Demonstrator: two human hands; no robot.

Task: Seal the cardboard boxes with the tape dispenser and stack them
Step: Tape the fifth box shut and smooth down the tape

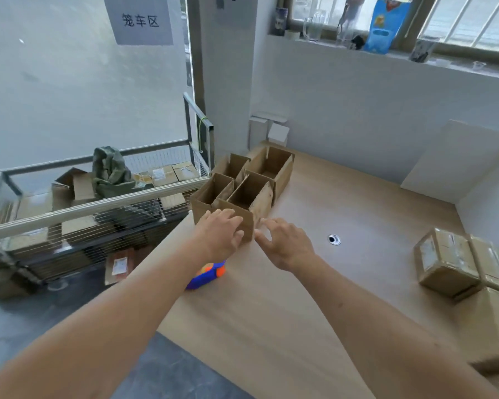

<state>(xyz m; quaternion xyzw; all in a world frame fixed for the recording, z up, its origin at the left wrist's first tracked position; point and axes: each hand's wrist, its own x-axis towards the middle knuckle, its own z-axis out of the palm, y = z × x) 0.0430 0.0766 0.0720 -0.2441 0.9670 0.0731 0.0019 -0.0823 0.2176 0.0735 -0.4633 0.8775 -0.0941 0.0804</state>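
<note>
Wooden table (pixel 300 298); open box (pixel 231 208) at eleven o'clock; left hand (pixel 222 234) flat against it, fingers straight; right hand (pixel 285 243) beside it, fingers apart; tape dispenser (pixel 206 276) under left wrist.

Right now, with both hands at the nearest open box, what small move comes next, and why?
Probably close both hands on the nearest open cardboard box and draw it nearer. The left hand rests on its front wall, the right hand sits beside its corner, its flaps stand open, and the tape dispenser lies just behind the left wrist.
</note>
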